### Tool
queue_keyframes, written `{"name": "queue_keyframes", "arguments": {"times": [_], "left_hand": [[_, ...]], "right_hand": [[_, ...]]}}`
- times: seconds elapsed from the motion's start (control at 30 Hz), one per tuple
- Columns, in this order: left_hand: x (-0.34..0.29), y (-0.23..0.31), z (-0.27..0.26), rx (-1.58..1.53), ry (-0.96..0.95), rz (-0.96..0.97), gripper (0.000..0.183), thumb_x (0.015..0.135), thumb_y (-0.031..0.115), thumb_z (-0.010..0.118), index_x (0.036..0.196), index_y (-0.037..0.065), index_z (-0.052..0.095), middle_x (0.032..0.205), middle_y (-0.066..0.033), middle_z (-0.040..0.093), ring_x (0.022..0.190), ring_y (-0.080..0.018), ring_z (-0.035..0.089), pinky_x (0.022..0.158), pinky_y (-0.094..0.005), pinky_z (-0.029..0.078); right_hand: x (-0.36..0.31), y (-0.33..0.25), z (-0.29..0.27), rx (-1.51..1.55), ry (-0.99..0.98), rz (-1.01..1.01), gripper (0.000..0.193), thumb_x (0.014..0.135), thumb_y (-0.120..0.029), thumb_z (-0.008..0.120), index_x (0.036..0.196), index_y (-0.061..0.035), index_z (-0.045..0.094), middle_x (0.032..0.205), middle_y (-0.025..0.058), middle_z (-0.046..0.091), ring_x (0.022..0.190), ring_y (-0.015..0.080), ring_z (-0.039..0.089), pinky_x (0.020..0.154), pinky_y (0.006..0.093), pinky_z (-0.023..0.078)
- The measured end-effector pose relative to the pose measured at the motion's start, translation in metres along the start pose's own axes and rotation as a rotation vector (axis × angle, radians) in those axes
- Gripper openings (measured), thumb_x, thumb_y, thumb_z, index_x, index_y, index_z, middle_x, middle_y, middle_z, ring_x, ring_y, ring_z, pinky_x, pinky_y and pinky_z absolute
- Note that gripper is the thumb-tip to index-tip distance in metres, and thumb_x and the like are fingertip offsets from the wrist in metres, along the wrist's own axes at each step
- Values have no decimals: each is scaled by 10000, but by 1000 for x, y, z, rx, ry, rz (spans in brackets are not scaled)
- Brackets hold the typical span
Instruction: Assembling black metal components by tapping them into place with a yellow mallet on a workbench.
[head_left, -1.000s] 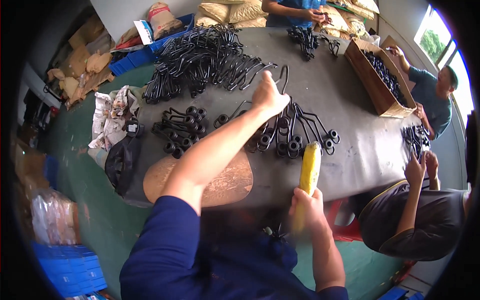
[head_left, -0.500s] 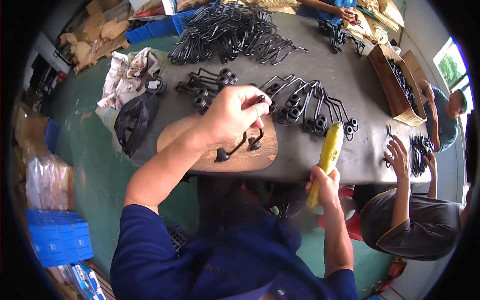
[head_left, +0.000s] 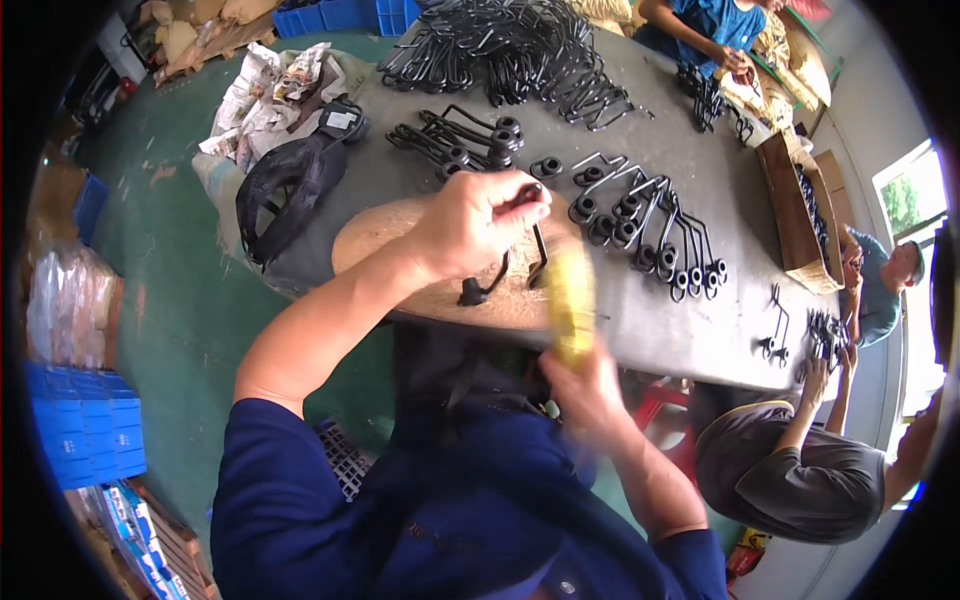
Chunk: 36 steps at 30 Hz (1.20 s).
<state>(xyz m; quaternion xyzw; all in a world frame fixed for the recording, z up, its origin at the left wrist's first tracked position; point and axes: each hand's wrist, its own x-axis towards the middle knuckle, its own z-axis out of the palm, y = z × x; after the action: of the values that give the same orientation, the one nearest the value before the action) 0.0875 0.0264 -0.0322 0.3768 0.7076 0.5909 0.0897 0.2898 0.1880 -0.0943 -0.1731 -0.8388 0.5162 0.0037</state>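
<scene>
My left hand point(head_left: 470, 225) is closed around the upper end of a bent black metal rod point(head_left: 541, 243). The rod's lower ends reach down to a round-edged wooden board point(head_left: 372, 240) at the table's near edge, and a black rubber bushing point(head_left: 472, 291) shows on one of them. My right hand point(head_left: 590, 395) grips a thick yellow stick point(head_left: 570, 305), blurred by motion, held upright just right of the rod. Whether the stick touches the rod I cannot tell. Past the board, a loose black rubber ring point(head_left: 546, 167) lies on the table.
Bent rods with bushings lie in a row point(head_left: 650, 225) on the right and a cluster point(head_left: 440, 140) behind my left hand. A large rod heap point(head_left: 490, 50) is farther back. A black bag point(head_left: 290, 190) sits left. Co-workers handle rods right, beside a cardboard box point(head_left: 785, 200).
My right hand has swung the yellow stick leftward, close to the rod. My left hand keeps its hold. The whole view has shifted somewhat. The near co-worker's hand has lowered to the rods.
</scene>
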Motion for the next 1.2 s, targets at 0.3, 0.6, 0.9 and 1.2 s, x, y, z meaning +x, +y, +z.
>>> {"name": "queue_keyframes", "arguments": {"times": [0.3,0.6,0.9,1.2], "left_hand": [[5,-8,-24,46,-25,-42,117,897,95,653,886,-21,659,677,21,585,645,-16,476,576,-223,426],[13,-18,-28,145,-19,-25,198,917,140,625,782,-3,639,652,23,595,587,-36,514,526,-244,441],[58,-43,-130,-424,474,-325,182,915,196,649,947,17,642,843,-100,687,670,-154,668,535,-246,541],[63,-149,-158,359,535,-565,389,739,220,795,994,-46,669,903,-108,700,816,-184,650,727,-320,523]], "right_hand": [[-22,-106,-23,27,19,-596,61,835,-14,609,783,0,580,691,68,602,606,175,605,546,302,481],[-5,-62,-7,30,-534,291,332,865,-217,682,1056,7,529,705,28,571,560,96,556,522,274,475],[3,28,-76,343,51,274,130,869,-97,621,899,-20,521,639,39,536,460,141,535,413,275,437],[23,67,-112,788,257,435,160,877,-161,597,919,-34,508,656,78,531,436,213,541,410,331,449]]}}
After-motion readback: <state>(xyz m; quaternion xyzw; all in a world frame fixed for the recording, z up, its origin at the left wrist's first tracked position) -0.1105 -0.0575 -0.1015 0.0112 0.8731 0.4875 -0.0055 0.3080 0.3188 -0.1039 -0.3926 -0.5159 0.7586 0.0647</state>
